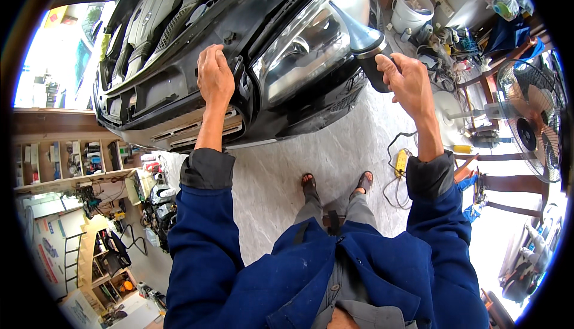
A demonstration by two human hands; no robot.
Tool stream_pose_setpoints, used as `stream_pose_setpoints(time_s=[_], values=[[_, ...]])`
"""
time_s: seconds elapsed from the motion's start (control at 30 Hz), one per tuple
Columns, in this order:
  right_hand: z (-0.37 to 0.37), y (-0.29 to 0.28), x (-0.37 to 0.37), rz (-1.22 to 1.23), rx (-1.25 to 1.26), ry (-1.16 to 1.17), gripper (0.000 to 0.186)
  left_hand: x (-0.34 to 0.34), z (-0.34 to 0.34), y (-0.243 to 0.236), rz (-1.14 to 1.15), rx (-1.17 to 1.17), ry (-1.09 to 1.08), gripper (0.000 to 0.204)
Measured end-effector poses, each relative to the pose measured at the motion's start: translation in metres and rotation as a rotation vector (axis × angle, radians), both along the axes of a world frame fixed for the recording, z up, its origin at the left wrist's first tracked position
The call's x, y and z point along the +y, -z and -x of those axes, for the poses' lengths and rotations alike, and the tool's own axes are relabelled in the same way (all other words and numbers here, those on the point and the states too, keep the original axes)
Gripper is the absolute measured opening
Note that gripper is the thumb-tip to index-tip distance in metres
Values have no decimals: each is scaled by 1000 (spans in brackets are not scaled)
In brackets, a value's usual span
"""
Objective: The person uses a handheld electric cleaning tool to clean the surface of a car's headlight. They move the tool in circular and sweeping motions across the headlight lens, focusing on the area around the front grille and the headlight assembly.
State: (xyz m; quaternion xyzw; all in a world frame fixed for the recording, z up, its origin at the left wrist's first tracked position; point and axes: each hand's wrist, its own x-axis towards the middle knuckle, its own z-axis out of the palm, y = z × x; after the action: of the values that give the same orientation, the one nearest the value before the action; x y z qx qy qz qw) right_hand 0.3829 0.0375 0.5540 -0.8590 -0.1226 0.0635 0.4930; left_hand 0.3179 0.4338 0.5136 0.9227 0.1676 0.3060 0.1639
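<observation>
A black car front fills the upper middle, its hood raised over the engine bay (152,21). My right hand (405,81) is wrapped round the dark body of a hand-held tool with a tapered silvery-blue nozzle (357,29). The nozzle points up and left, in front of the clear headlight (308,45). To the left of that lamp, my left hand (215,73) is over the black front panel (173,93), back of the hand up. Its fingers are loosely bent and hold nothing that I can see; whether they touch the panel is hard to tell.
A standing fan (529,122) is at the right, near wooden chairs. A yellow power strip (401,163) and its cable lie on the grey floor (269,179) by my feet. A white bucket (412,9) stands at the upper right. Shelves with small goods (75,158) line the left.
</observation>
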Motion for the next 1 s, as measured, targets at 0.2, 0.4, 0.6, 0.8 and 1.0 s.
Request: stream_pose_setpoints(time_s=[0.2, 0.4, 0.6, 0.8, 1.0], values=[[-12, 2, -2, 27, -15, 1, 48, -1, 1, -1, 10, 16, -3, 32], [-23, 1, -6, 8, -34, 10, 47, 0, 0, -2, 8, 26, -1, 32], [-37, 0, -7, -4, -62, 27, 50, 1, 0, -2, 9, 33, -3, 32], [-51, -1, -11, 36, -54, 13, 48, 1, 0, 0, -20, 26, 2, 34], [-62, 1, -12, 41, -46, 28, 49, 2, 1, 0, -28, 23, 8, 32]])
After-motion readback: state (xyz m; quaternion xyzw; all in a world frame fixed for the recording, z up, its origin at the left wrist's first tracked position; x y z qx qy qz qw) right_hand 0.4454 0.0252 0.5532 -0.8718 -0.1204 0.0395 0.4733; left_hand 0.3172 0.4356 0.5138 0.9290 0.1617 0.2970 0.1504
